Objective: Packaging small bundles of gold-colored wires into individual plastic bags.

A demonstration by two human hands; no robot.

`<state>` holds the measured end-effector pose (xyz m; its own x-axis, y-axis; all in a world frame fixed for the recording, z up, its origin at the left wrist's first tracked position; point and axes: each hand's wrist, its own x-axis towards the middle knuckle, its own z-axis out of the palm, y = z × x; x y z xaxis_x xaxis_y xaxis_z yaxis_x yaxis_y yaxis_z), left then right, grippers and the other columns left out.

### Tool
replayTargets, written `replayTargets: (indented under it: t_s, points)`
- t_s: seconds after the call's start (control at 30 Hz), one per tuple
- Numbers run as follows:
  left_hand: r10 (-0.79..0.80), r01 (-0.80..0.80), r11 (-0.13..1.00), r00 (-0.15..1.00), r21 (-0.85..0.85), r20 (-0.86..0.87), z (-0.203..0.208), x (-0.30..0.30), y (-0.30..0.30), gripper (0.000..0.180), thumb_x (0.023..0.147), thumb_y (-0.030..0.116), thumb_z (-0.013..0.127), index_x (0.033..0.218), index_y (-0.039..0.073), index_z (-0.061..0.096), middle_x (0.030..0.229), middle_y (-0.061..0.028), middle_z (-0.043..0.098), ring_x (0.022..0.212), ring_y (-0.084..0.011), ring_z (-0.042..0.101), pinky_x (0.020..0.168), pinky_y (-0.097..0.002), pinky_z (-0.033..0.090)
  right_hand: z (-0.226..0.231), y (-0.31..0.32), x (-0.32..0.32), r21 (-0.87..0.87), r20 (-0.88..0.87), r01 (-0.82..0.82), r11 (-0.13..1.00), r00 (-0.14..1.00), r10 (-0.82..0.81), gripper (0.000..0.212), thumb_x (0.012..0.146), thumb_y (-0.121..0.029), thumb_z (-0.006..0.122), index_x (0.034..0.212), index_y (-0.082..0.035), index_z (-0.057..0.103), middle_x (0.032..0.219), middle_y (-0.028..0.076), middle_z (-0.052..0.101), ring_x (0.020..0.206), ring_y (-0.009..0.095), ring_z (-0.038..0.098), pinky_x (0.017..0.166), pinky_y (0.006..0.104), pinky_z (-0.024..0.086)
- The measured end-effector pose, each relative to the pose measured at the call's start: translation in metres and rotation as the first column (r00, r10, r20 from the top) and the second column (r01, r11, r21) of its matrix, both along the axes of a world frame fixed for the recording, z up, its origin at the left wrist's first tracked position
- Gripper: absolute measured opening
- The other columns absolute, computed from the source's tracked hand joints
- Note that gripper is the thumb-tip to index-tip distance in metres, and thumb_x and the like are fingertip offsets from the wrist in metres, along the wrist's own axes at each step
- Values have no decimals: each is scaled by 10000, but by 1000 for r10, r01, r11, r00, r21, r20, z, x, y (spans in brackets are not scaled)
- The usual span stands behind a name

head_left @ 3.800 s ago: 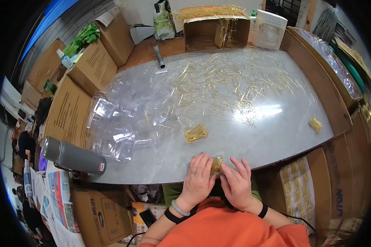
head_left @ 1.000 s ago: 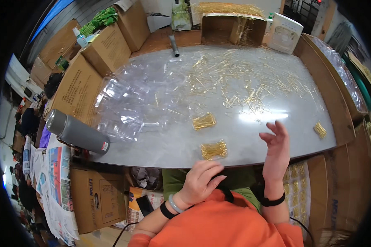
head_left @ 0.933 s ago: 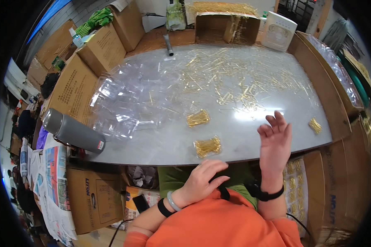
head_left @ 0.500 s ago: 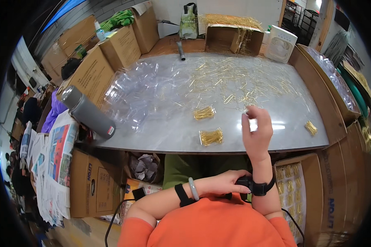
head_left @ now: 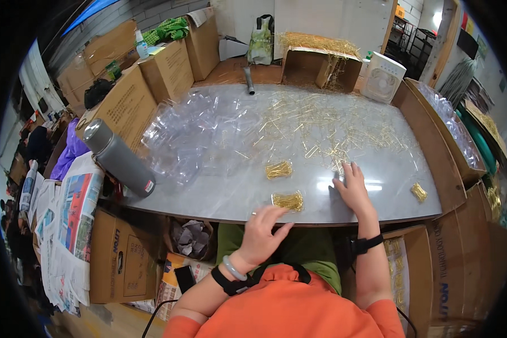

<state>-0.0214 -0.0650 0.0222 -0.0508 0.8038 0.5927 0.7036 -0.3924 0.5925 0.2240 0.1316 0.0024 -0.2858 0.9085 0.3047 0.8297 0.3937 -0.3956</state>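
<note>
Flatly, right hand (head_left: 352, 188) presses thin golden pins (head_left: 343, 159).

bright overhead light | glare on table (head_left: 327, 186) | fisheye bending, black rim | sharp centre

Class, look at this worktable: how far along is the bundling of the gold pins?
Done: three small packed bundles lie on the table. In hand: the left hand reaches for the nearest bundle, and the right hand rests at the edge of the loose pins. Left: that wide scatter, and the pile of empty clear bags.
</note>
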Motion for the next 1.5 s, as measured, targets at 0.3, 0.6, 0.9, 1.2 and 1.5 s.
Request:
replayTargets:
  t_s: [0.3, 0.6, 0.9, 1.2, 1.5]
  points:
    - [-119, 46, 977, 928, -210, -352, -18, -16, 38, 692, 908, 219, 705, 1478, -33, 403, 1511, -204, 416, 1424, -385, 377, 1197, -513, 289, -10, -34, -27, 7, 184, -159, 987, 971, 155, 659, 978, -415, 588, 1454, 13, 436, 1561, 239, 380, 1469, 427, 315, 1191, 566, 249]
    - [-82, -22, 966, 919, -257, -385, -11, -51, 48, 638, 921, 149, 677, 1469, -36, 409, 1508, -209, 422, 1428, -396, 376, 1193, -516, 305, 14, -66, -24, -55, 255, -245, 968, 934, 251, 744, 971, -508, 555, 1495, 1, 416, 1593, 207, 357, 1501, 364, 293, 1214, 566, 191]
    - [-4, -70, 971, 950, -228, -311, -5, -54, 37, 693, 902, 136, 712, 1486, -42, 386, 1512, -225, 412, 1430, -435, 360, 1182, -509, 315, 19, -78, -44, -19, 158, -290, 957, 944, 289, 720, 921, -445, 663, 1481, -51, 440, 1480, 216, 427, 1440, 416, 329, 1191, 589, 222]
    - [4, -103, 959, 936, -264, -351, -11, -59, 34, 672, 881, 42, 691, 1479, -45, 398, 1490, -232, 434, 1416, -430, 384, 1152, -482, 360, 0, -55, -42, 84, 3, -202, 976, 979, 202, 522, 887, -155, 703, 1360, -25, 525, 1436, 193, 494, 1368, 409, 428, 1151, 536, 321]
    - [114, -147, 986, 935, -76, -336, 1, -59, 10, 591, 833, 87, 757, 1368, -14, 527, 1359, -218, 534, 1242, -439, 513, 1052, -505, 415, 6, -62, -32, 81, -33, -274, 958, 960, 277, 372, 866, -40, 671, 1231, -7, 606, 1404, 171, 540, 1347, 412, 465, 1119, 508, 391]
